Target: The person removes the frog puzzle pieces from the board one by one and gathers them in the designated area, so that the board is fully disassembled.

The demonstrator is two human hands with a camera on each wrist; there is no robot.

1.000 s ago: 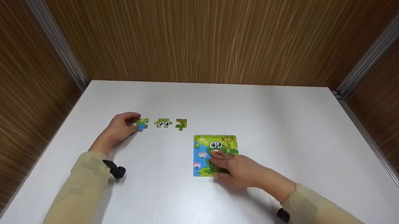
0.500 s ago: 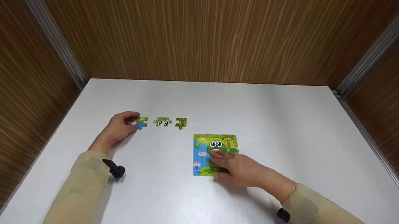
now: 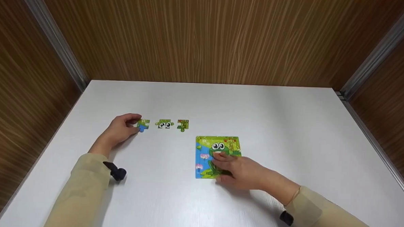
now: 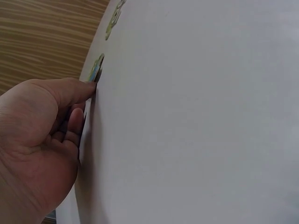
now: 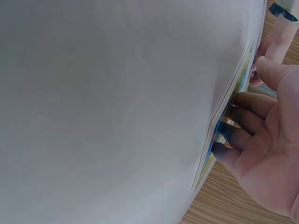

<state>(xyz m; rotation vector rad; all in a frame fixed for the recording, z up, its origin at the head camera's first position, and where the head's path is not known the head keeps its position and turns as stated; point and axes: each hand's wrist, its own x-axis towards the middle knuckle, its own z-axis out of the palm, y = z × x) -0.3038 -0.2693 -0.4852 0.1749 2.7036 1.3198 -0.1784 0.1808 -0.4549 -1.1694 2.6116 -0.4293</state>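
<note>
A puzzle piece [image 3: 143,125] with green and blue print lies at the left of a short row on the white table. My left hand [image 3: 122,128] pinches its left edge between thumb and fingers; in the left wrist view the thumb [image 4: 77,91] meets the piece [image 4: 96,68]. Right of it lie a piece with two cartoon eyes [image 3: 164,124] and a green-brown piece [image 3: 183,125]. My right hand [image 3: 242,171] rests its extended fingers on a square frog puzzle board [image 3: 204,149], covering its lower right. In the right wrist view the fingertips touch the board's face [image 5: 205,163].
The white table [image 3: 273,123] carries the board and the loose pieces. A wood-grain panel [image 3: 205,38] rises behind it, and more panels stand left and right. Dark wrist devices [image 3: 118,173] sit on both sleeves.
</note>
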